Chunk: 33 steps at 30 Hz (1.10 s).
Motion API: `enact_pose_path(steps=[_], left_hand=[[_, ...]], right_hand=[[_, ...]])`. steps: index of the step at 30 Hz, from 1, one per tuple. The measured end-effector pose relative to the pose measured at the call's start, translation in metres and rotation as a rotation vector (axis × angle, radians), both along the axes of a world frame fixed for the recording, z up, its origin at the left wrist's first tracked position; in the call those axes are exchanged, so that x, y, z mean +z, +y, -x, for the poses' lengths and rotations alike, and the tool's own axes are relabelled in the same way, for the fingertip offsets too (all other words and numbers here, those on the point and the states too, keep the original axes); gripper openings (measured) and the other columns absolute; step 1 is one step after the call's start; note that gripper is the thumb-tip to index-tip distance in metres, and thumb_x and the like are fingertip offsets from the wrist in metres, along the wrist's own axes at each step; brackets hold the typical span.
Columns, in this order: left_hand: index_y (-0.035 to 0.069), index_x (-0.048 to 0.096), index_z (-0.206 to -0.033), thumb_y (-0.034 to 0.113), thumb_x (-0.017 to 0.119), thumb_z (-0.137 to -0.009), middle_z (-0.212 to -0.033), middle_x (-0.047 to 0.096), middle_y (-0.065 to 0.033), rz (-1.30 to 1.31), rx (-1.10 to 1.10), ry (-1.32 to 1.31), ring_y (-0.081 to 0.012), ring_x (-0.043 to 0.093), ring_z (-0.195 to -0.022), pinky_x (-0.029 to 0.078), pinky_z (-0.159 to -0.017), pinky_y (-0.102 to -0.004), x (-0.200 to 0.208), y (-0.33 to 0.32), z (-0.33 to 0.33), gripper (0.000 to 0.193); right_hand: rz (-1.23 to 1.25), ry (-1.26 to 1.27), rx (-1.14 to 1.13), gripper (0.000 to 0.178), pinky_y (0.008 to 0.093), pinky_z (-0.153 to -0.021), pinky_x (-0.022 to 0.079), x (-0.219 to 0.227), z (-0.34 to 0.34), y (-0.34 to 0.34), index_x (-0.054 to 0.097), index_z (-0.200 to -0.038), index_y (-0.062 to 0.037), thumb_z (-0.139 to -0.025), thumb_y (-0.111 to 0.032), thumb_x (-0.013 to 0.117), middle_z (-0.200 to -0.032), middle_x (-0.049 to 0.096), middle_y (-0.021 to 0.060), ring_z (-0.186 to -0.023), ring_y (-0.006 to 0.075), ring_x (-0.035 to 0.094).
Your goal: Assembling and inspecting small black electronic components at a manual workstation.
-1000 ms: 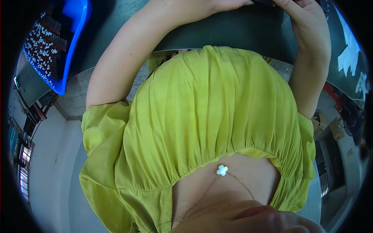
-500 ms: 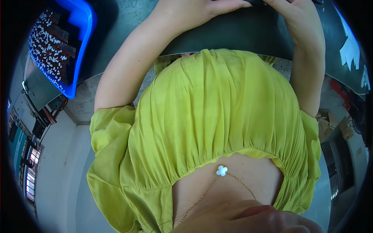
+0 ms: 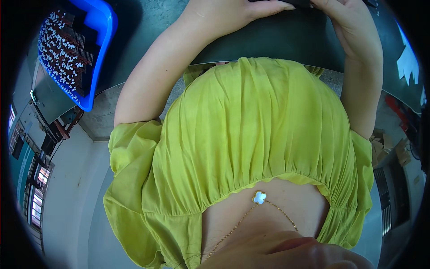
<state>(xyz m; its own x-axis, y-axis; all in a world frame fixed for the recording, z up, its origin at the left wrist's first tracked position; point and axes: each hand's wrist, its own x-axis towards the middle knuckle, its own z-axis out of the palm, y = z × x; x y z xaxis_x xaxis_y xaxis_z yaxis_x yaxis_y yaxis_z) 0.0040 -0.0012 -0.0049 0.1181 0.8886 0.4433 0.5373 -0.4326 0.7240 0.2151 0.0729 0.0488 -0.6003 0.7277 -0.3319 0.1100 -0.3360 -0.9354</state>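
At the top edge of the head view my two hands are around a dark, flat-looking object (image 3: pixel 301 3), most of which is cut off by the frame. My left hand (image 3: pixel 251 11) has its thumb stretched along the object's near edge, with the other fingers out of sight. The thumb of my right hand (image 3: pixel 342 11) meets the object's right end, and its fingers look curled, partly beyond the frame. What kind of thing it is, I cannot make out.
To the left on the dark green table (image 3: pixel 215 51) stands a blue plastic bin (image 3: pixel 101 58) full of small white-and-dark parts with rows of thin pins. Torn white paper (image 3: pixel 407 65) lies at the right. Cardboard boxes (image 3: pixel 381 145) and a red object (image 3: pixel 396 112) are below the table at right.
The whole view has shifted slightly, so the bin and my arms appear a little further right. A bit more of the dark object shows; both hands keep their hold.
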Motion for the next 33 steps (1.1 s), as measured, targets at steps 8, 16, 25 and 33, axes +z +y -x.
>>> enact_pose_path(steps=[8, 16, 25, 33], left_hand=[[0.007, 0.074, -0.109, 0.019, 0.088, -0.076, -0.104, 0.074, -0.0116, -0.154, 0.007, 0.11, -0.0332, 0.068, -0.101, 0.056, -0.088, -0.0403, -0.007, 0.002, 0.001, 0.038], [0.006, 0.073, -0.109, 0.02, 0.088, -0.076, -0.105, 0.075, -0.0112, 0.003, 0.012, 0.08, -0.0337, 0.068, -0.102, 0.056, -0.09, -0.0409, 0.001, 0.002, 0.0, 0.039], [0.007, 0.074, -0.109, 0.02, 0.088, -0.076, -0.105, 0.074, -0.0113, -0.084, 0.011, 0.099, -0.0338, 0.069, -0.101, 0.057, -0.088, -0.0409, 0.005, -0.002, 0.002, 0.038], [0.007, 0.074, -0.109, 0.015, 0.088, -0.075, -0.105, 0.074, -0.0132, -0.01, -0.011, 0.015, -0.0309, 0.07, -0.096, 0.057, -0.085, -0.0372, -0.001, 0.003, 0.001, 0.037]], right_hand=[[-0.027, -0.039, -0.02, 0.012, 0.0243, -0.084, 0.053, -0.003, 0.001, -0.002, 0.073, -0.098, 0.0049, -0.094, -0.006, 0.073, -0.108, 0.073, 0.009, -0.091, 0.0113, 0.066], [-0.031, -0.035, -0.016, 0.013, 0.0249, -0.083, 0.053, 0.001, 0.002, 0.0, 0.073, -0.099, 0.0055, -0.094, -0.006, 0.074, -0.108, 0.074, 0.0101, -0.09, 0.0116, 0.067], [-0.111, -0.022, -0.081, 0.015, 0.0234, -0.08, 0.053, -0.007, 0.006, -0.01, 0.072, -0.102, 0.006, -0.094, -0.007, 0.074, -0.103, 0.074, 0.0084, -0.087, 0.0101, 0.066], [-0.132, -0.176, -0.131, 0.013, 0.0219, -0.076, 0.053, 0.0, 0.01, -0.011, 0.072, -0.099, 0.0042, -0.094, -0.007, 0.074, -0.101, 0.073, 0.0064, -0.084, 0.0076, 0.065]])
